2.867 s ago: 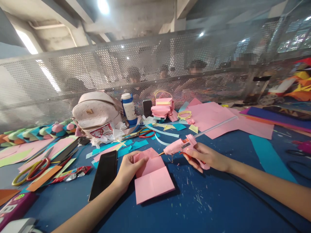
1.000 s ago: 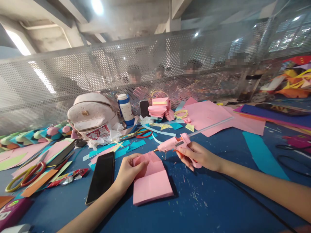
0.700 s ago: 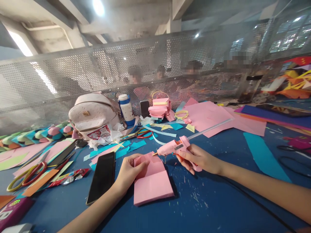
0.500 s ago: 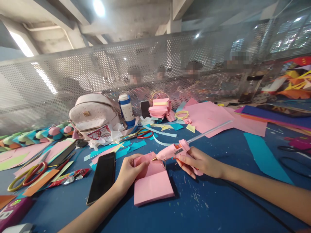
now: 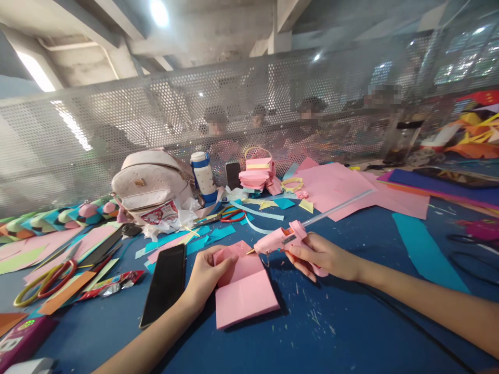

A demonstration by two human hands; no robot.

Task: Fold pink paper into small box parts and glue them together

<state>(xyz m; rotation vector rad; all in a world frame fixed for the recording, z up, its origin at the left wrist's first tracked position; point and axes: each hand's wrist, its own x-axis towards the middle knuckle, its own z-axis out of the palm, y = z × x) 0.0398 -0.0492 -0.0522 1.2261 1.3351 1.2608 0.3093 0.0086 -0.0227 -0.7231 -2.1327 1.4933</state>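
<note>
A pink hot glue gun (image 5: 283,238) with a long clear glue stick (image 5: 337,209) out of its back is gripped in my right hand (image 5: 325,257). Its metal nozzle is at the upper flap of a folded pink paper (image 5: 246,300); whether it touches, I cannot tell. My left hand (image 5: 208,270) pinches that flap at its left edge, thumb on top. The lower part of the paper lies on the blue table in several layers. Left of my left hand is a black phone (image 5: 163,283).
Behind stand a white backpack (image 5: 152,179), a bottle (image 5: 203,176) and a perforated metal screen (image 5: 163,114). Scissors (image 5: 47,283) and paper strips lie left; pink sheets (image 5: 335,189) and a blue strip (image 5: 427,249) right. The gun's black cord (image 5: 413,322) trails toward the lower right.
The glue gun in my right hand has shifted slightly right and up along the flap. My left hand keeps its pinch on the paper.
</note>
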